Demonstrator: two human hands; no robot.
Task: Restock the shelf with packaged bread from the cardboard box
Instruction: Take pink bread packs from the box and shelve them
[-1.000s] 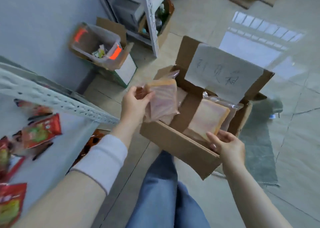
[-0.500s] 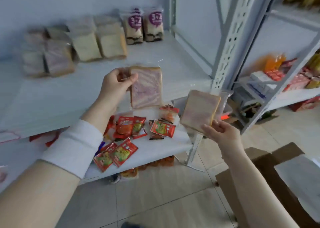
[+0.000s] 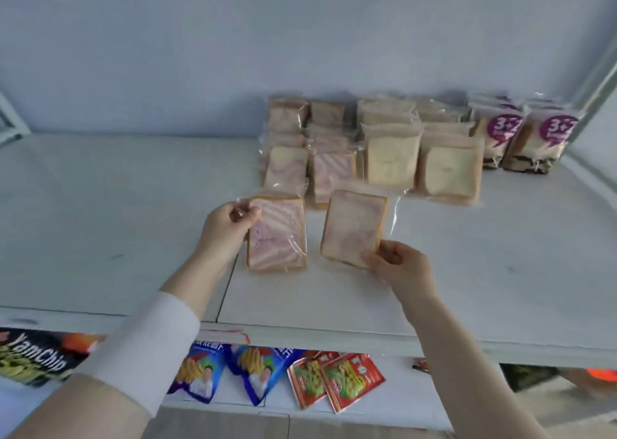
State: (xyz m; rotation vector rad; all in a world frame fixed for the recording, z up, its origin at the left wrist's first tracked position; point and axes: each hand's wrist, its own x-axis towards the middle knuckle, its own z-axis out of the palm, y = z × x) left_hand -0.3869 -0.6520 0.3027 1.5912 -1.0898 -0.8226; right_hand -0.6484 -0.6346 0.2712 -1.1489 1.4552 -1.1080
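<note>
My left hand pinches the top left corner of a clear-wrapped pink-swirled bread slice, held over the white shelf. My right hand grips the lower right corner of a second wrapped pink bread slice, tilted slightly right. Both packs hang just in front of the rows of pink-swirled bread packs that stand at the back of the shelf. The cardboard box is out of view.
Pale bread packs and purple-labelled packs stand to the right of the pink ones. The shelf's left half is bare. On the lower shelf lie blue snack bags, red packets and a dark chip bag.
My view has swung up from the box to the shelf. Both hands have carried their bread packs forward over the shelf, close to the pink rows.
</note>
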